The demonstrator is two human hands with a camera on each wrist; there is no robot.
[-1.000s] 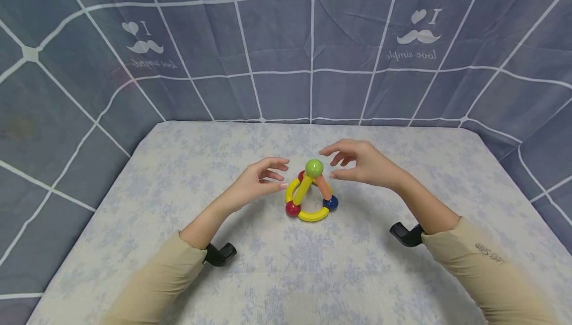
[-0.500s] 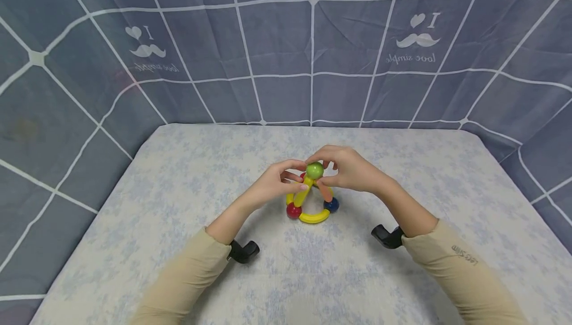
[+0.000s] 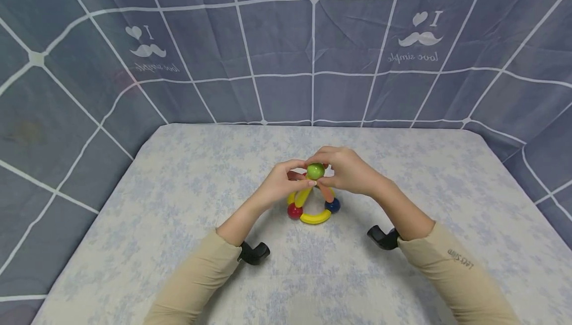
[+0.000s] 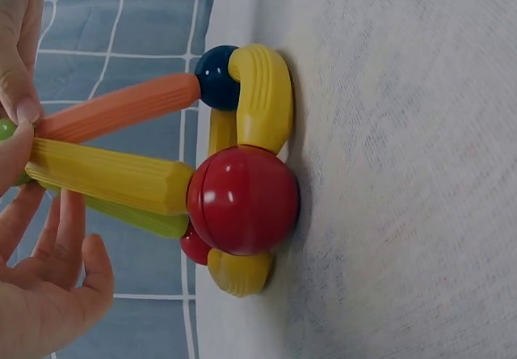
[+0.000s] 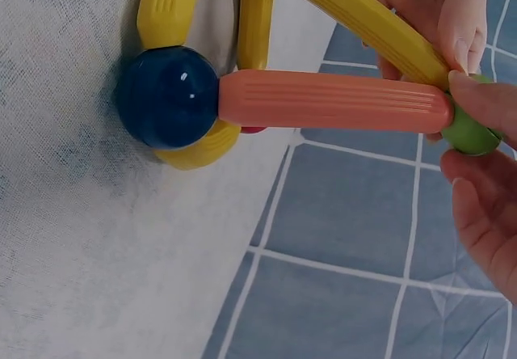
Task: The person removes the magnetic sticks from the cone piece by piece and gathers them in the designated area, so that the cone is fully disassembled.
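Observation:
A ball-and-stick building toy, shaped like a pyramid, stands on the table with a green ball (image 3: 316, 171) at its top. My right hand (image 3: 347, 171) grips that ball between thumb and fingers, its thumb by the end of an orange stick (image 5: 331, 100). From the other side, my left hand (image 3: 282, 184) pinches the toy's top, thumb on the upper end of a yellow stick (image 4: 113, 177). A light green stick (image 4: 137, 216) slopes behind. Curved yellow pieces (image 3: 316, 217) form the base between a blue ball (image 5: 168, 98) and red balls (image 4: 244, 200), one partly hidden.
The table (image 3: 205, 166) has a pale floral cloth. Blue-grey curtains (image 3: 281, 32) with white grid lines stand behind and at both sides. A black wrist mount (image 3: 254, 254) sits under the left wrist, and another black mount (image 3: 383, 238) under the right.
Both hands have come inward from beside the toy and now hold its top. The base has stayed where it was on the table.

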